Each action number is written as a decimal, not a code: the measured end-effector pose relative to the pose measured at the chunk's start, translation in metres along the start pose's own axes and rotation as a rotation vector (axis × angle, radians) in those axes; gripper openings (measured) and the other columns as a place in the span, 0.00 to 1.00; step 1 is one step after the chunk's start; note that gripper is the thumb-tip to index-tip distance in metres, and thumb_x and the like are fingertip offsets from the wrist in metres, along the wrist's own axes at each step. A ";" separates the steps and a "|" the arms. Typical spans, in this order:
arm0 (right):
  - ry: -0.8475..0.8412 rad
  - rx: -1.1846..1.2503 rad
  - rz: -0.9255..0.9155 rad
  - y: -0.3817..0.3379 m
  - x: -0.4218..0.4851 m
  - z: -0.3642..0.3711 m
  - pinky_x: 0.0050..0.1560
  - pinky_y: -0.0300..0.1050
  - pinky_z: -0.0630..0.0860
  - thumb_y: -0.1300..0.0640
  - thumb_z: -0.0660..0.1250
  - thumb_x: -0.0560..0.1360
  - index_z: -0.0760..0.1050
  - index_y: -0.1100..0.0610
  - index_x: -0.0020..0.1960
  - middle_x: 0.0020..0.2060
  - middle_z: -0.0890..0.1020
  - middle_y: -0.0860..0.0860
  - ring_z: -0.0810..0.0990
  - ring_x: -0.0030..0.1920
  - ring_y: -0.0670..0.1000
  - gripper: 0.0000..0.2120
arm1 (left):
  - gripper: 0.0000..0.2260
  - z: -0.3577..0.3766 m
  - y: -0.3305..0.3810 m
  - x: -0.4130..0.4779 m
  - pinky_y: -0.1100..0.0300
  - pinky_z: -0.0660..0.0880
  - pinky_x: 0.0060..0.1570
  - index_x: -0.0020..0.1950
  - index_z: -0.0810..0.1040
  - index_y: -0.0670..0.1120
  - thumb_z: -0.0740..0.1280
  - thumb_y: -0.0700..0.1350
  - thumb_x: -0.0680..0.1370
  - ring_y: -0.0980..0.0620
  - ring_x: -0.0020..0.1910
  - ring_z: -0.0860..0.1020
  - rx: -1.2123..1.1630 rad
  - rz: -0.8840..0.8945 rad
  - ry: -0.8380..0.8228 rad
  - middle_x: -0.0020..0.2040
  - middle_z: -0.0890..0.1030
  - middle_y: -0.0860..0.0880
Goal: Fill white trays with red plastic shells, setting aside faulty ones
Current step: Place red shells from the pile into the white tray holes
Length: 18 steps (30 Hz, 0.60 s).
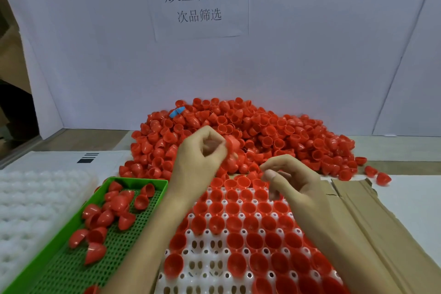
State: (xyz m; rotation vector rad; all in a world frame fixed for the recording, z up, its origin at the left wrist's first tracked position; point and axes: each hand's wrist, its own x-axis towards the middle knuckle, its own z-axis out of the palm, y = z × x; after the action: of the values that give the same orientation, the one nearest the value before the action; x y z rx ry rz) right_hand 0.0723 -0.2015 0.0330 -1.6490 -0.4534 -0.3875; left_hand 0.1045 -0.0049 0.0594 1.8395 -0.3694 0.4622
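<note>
White tray [202, 277] approx 3/4 full, near-left cups bare. Rejects in green tray [138, 179]; big pile [274, 126] left at back of bench [410, 188]. Left hand [200, 153] grip holds one shell [232, 144] over pile. Right hand [292, 180] curled, blurred: can't tell if holding. Tray's near edge cut off.

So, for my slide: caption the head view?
Left hand holds a red plastic shell; white plastic tray part filled.

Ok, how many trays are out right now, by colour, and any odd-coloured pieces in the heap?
White trays: 2, the part-filled white tray in front and the empty white tray at left
Green tray: 1
Blue piece on the heap: 1
Total: 4
</note>
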 end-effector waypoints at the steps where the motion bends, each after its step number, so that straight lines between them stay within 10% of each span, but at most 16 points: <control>1: -0.054 0.038 0.002 -0.004 -0.001 0.001 0.38 0.42 0.79 0.60 0.71 0.77 0.81 0.52 0.49 0.37 0.81 0.50 0.78 0.33 0.48 0.04 | 0.06 0.004 0.009 -0.017 0.62 0.80 0.41 0.44 0.79 0.51 0.70 0.49 0.80 0.53 0.39 0.85 -0.056 0.056 -0.020 0.38 0.85 0.51; 8: -0.232 0.091 -0.004 -0.011 -0.008 0.006 0.40 0.43 0.80 0.50 0.74 0.73 0.81 0.50 0.55 0.44 0.83 0.54 0.83 0.36 0.51 0.12 | 0.04 0.012 0.010 -0.057 0.51 0.75 0.33 0.44 0.79 0.54 0.70 0.47 0.78 0.49 0.32 0.79 0.020 0.186 0.031 0.34 0.81 0.54; 18: -0.174 0.001 -0.065 -0.007 -0.008 0.004 0.47 0.49 0.83 0.66 0.74 0.73 0.83 0.56 0.54 0.47 0.86 0.51 0.85 0.44 0.56 0.11 | 0.09 0.004 -0.012 -0.062 0.68 0.77 0.45 0.49 0.83 0.47 0.78 0.44 0.71 0.58 0.46 0.82 -0.266 0.027 -0.101 0.45 0.84 0.54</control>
State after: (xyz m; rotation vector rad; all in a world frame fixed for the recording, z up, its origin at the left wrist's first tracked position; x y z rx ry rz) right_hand 0.0614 -0.1975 0.0348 -1.6770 -0.6379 -0.2923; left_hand 0.0562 -0.0040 0.0184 1.6038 -0.5008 0.3220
